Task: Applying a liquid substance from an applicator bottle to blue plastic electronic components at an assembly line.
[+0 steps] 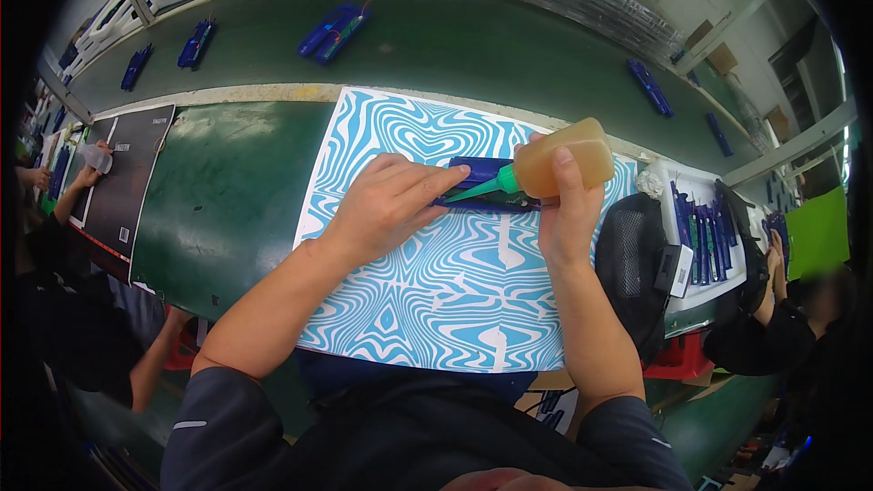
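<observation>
My work lies on a green tabletop [227, 191], on a mat [436, 291] printed with blue and white swirls that reaches nearly to the near edge. Beyond the mat's far edge runs a green conveyor belt [473, 36] carrying scattered blue parts [333, 32]. My left hand [386, 205] lies flat over the left end of a dark blue part [482, 184], fingers spread and pressing it to the mat near its far edge. My right hand's grip [568, 209] is closed around a soft amber bottle [564, 159], tilted so its green nozzle [477, 189] points left onto the part. A black mesh pouch [637, 264] sits just beside the mat's right edge, with a white tray [705, 191] of blue pieces beyond. To the left, bare green surface lies open up to a black mat [132, 177]. Other people work at both sides.
</observation>
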The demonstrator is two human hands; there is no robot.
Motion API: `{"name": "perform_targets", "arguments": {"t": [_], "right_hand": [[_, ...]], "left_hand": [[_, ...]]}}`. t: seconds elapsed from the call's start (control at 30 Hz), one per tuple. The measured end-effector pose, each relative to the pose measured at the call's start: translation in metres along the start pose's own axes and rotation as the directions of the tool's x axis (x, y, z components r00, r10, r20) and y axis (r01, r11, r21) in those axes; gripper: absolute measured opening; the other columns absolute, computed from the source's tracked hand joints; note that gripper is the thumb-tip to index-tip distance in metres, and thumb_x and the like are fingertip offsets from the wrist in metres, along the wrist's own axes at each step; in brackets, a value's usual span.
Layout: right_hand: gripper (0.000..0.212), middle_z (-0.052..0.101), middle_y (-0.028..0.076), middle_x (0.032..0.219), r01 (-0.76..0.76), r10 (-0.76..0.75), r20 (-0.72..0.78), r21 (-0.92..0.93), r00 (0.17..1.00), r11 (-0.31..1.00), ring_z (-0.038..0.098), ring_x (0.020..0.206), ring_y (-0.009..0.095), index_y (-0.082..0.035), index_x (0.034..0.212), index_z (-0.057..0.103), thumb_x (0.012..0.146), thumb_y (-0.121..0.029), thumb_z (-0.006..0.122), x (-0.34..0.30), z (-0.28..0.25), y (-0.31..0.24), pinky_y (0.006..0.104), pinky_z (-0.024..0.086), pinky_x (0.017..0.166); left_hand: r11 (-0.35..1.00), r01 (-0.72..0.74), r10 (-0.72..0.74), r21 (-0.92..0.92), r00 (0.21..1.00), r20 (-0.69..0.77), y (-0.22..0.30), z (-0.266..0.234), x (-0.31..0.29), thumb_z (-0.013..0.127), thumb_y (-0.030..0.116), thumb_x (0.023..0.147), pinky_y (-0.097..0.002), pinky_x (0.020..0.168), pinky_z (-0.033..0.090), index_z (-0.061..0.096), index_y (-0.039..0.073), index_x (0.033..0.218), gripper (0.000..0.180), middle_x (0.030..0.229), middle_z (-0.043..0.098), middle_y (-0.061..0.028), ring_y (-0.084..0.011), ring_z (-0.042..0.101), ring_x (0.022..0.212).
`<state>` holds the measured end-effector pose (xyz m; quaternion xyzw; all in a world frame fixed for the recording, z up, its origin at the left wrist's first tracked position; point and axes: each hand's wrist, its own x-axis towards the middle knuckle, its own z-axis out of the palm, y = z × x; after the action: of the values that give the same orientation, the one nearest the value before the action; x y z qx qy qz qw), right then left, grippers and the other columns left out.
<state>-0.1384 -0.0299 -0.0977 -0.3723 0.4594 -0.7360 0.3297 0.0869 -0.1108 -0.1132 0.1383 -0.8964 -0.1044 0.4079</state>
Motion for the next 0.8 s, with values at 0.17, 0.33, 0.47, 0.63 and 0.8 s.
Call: {"name": "perform_targets", "arguments": {"t": [0.17, 0.33, 0.47, 0.63, 0.8], "right_hand": [[0.057, 0.063, 0.022, 0.119, 0.021, -0.022, -0.008, -0.026, 1.000, 0.999, 0.068, 0.109, 0.032, -0.002, 0.132, 0.045, 0.093, -0.033, 0.072, 0.000, 0.001, 0.000, 0.0416, 0.055, 0.097], [0.057, 0.063, 0.022, 0.117, 0.015, -0.015, -0.007, -0.029, 1.000, 0.999, 0.069, 0.106, 0.032, -0.002, 0.131, 0.046, 0.092, -0.033, 0.072, 0.001, -0.001, -0.002, 0.0418, 0.055, 0.095], [0.057, 0.062, 0.021, 0.118, -0.116, 0.120, -0.041, 0.097, 0.992, 0.988, 0.068, 0.105, 0.033, -0.002, 0.132, 0.045, 0.092, -0.034, 0.072, 0.005, -0.003, -0.006, 0.0427, 0.055, 0.094], [0.059, 0.058, 0.021, 0.118, -0.243, 0.296, -0.077, 0.398, 0.952, 0.885, 0.066, 0.106, 0.034, -0.003, 0.132, 0.043, 0.094, -0.038, 0.070, 0.016, -0.011, -0.010, 0.0406, 0.060, 0.089], [0.057, 0.058, 0.021, 0.115, -0.271, 0.352, -0.007, 0.624, 0.936, 0.733, 0.066, 0.104, 0.034, -0.003, 0.130, 0.042, 0.095, -0.039, 0.070, 0.024, -0.026, -0.013, 0.0383, 0.064, 0.084]], "left_hand": [[0.999, 0.036, -0.037, 0.012, 0.998, 0.047, 0.000, -0.001, -0.002, 0.085, 0.008, 0.073, -0.0352, 0.082, 0.049, 0.065, 0.012, 0.129, 0.059, 0.106, 0.073, -0.0051, -0.0205, 0.069, 0.093], [0.999, 0.040, -0.040, 0.004, 0.998, 0.052, 0.001, -0.001, -0.001, 0.085, 0.007, 0.073, -0.0352, 0.082, 0.049, 0.064, 0.011, 0.129, 0.060, 0.107, 0.073, -0.0059, -0.0212, 0.069, 0.094], [1.000, 0.031, -0.031, 0.004, 0.998, 0.050, 0.000, -0.003, -0.002, 0.086, 0.007, 0.072, -0.0353, 0.082, 0.049, 0.064, 0.011, 0.129, 0.060, 0.107, 0.073, -0.0062, -0.0214, 0.069, 0.094], [0.999, 0.038, -0.038, 0.009, 0.999, 0.039, -0.002, -0.003, -0.003, 0.086, 0.007, 0.071, -0.0349, 0.081, 0.049, 0.065, 0.011, 0.128, 0.061, 0.107, 0.073, -0.0058, -0.0219, 0.069, 0.092], [0.996, 0.086, -0.087, 0.026, 0.996, 0.035, -0.002, -0.001, 0.000, 0.086, 0.007, 0.070, -0.0345, 0.081, 0.050, 0.065, 0.011, 0.129, 0.063, 0.105, 0.074, -0.0067, -0.0228, 0.069, 0.089]]}}
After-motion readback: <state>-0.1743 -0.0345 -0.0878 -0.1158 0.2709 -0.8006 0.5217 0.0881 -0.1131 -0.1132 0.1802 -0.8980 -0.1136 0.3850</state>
